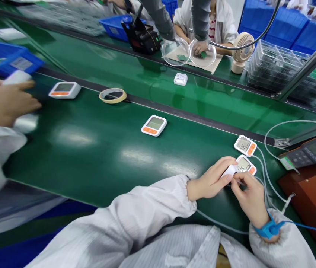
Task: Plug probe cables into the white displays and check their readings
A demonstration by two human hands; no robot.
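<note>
My left hand is closed around a small white device, seen edge-on at the right of the bench. The fingers of my right hand pinch a thin pale tube against that device's near edge; whether it is plugged in is hidden. Just beyond my fingertips lies a white digital monitor with orange buttons, partly covered by my hands. Above it rests another monitor with a lit display and a tube at its side. A blue wrist strap circles my right wrist.
A handheld gauge leans on a brown box at right, among looping tubes. One monitor lies mid-bench, another farther left near a tape roll. At left, a co-worker's blurred hand holds a white piece.
</note>
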